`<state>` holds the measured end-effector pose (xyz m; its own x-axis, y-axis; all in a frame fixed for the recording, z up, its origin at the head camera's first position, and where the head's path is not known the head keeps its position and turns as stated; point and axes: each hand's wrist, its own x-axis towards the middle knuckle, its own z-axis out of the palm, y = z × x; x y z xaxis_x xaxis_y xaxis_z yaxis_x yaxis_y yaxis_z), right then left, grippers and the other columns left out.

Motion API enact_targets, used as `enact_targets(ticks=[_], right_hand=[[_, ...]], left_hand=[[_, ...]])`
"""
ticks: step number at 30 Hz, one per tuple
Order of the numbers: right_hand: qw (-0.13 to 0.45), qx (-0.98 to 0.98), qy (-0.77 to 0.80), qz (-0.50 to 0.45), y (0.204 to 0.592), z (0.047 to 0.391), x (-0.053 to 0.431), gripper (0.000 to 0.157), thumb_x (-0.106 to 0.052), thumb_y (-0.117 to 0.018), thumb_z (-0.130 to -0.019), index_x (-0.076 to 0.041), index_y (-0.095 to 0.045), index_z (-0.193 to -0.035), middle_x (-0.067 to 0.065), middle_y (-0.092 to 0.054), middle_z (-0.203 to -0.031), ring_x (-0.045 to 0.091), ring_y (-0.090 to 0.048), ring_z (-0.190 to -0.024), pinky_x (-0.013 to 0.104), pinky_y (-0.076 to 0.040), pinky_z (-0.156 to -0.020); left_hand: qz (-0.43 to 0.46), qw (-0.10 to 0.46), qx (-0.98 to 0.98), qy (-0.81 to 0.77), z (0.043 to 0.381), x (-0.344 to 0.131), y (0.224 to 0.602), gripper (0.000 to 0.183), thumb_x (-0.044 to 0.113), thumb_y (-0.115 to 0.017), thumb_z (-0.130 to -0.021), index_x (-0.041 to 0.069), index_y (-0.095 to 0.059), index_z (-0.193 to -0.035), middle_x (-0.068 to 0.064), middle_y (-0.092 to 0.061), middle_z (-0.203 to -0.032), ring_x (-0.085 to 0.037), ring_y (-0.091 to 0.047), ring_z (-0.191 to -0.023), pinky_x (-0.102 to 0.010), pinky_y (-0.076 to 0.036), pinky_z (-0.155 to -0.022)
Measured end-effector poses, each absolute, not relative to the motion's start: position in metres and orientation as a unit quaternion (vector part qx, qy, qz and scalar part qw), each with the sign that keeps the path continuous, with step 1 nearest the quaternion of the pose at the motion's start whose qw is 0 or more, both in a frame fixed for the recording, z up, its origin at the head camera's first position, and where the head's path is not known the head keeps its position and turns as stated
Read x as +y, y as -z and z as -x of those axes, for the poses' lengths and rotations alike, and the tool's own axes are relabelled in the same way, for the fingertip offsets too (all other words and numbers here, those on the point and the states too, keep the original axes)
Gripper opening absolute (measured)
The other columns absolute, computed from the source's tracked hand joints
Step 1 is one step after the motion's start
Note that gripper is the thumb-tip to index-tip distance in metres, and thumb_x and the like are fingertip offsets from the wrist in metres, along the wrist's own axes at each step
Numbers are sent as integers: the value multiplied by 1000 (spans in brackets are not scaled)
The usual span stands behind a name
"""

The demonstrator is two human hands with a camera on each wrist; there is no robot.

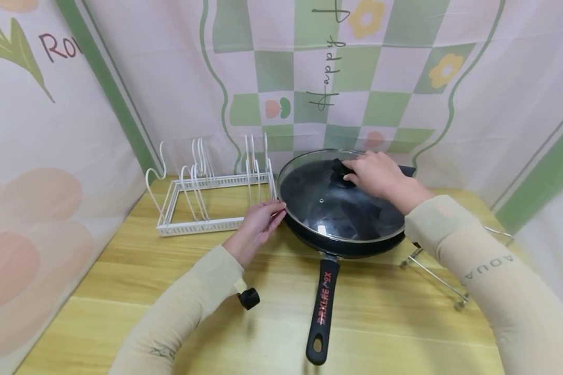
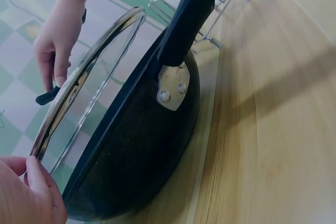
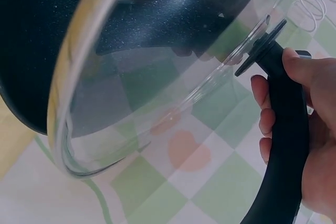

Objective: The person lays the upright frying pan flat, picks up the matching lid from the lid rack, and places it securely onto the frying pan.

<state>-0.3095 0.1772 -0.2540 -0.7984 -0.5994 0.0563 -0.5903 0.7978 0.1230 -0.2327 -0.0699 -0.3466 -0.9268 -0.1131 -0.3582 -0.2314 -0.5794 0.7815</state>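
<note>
A black frying pan (image 1: 356, 252) stands on the table, its long handle (image 1: 323, 307) pointing toward me. Over it is a round glass lid (image 1: 305, 182) with a metal rim and a black handle (image 3: 287, 140). My right hand (image 1: 380, 174) grips that lid handle, fingers wrapped round it in the right wrist view. With thumb and fingers, my left hand (image 1: 260, 224) pinches the lid's rim at its left side. The left wrist view shows the lid (image 2: 79, 85) tilted, with a gap between it and the pan's rim.
Left of the pan stands a white wire rack (image 1: 202, 226) with upright loops. A silver wire rack (image 1: 438, 278) lies at the right, partly under my right sleeve. A printed curtain (image 1: 272, 73) hangs behind the wooden table (image 1: 136, 291).
</note>
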Motion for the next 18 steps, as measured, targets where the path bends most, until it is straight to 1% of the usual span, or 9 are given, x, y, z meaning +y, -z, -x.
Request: enact_targets(ticks=[3,6,8,13,18], right_hand=[[51,-947,49,-315,256,308,176,46,-22,-63,-104,4,-58,-141,27,-67,-121,44,-63,-99,54,-52,-78],[52,-947,49,-312,256,306,176,46,-22,-63,-104,5,-58,-141,28,-66,-123,46,-62,-107,56,-52,-83],[48,-948,49,-310,257,305,175,46,-23,-62,-104,5,-57,-141,28,-66,-124,46,-61,-109,56,-51,-86],[43,-950,46,-306,261,304,175,46,-23,-61,-105,5,-57,-142,28,-65,-125,46,-60,-111,57,-50,-89],[47,-950,46,-304,264,302,176,46,-22,-61,-105,5,-57,-141,28,-64,-128,46,-59,-111,55,-50,-88]], left_hand=[[183,33,470,-863,234,-72,348,13,-15,-59,-95,-6,-61,-103,-8,-62,-89,-10,-64,-74,-16,-57,-75],[178,34,481,-858,235,-73,350,17,-15,-59,-95,-10,-61,-111,-8,-62,-91,-9,-64,-74,-16,-57,-76],[177,35,487,-855,236,-74,351,19,-14,-60,-95,-10,-61,-113,-8,-62,-91,-9,-64,-74,-16,-56,-76],[173,39,494,-851,237,-75,353,17,-14,-60,-95,-10,-61,-111,-8,-62,-90,-8,-64,-73,-15,-56,-75],[173,40,496,-850,237,-76,355,15,-14,-60,-95,-9,-62,-108,-7,-62,-90,-8,-65,-72,-15,-56,-75]])
